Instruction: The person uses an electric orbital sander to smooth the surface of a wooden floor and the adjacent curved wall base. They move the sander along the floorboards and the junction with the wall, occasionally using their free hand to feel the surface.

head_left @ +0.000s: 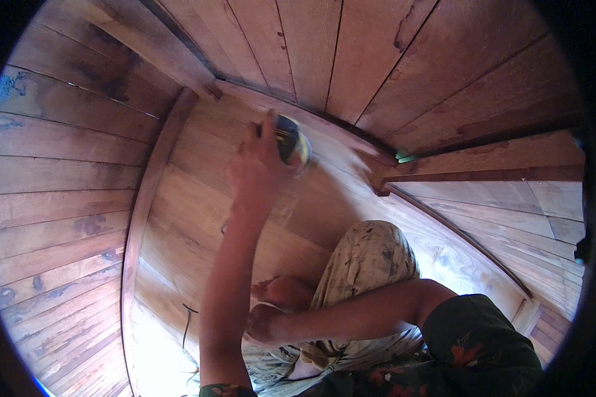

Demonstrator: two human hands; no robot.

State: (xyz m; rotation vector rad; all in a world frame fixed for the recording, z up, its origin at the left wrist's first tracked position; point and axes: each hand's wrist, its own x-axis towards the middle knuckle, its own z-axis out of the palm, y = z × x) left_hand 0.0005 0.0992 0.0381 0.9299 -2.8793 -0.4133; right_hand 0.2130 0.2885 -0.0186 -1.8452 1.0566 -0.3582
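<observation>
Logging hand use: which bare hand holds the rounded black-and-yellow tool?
The outstretched bare left hand; the bare right hand is lower, away from the tool.

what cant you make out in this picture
Head view:
- black and yellow tool: blurred, partly hidden by the left hand, also blurred
- right hand: fingers too dim to tell their pose
- dark cord: lower end lost in glare
- left sleeve: cut off by the lower edge
</observation>
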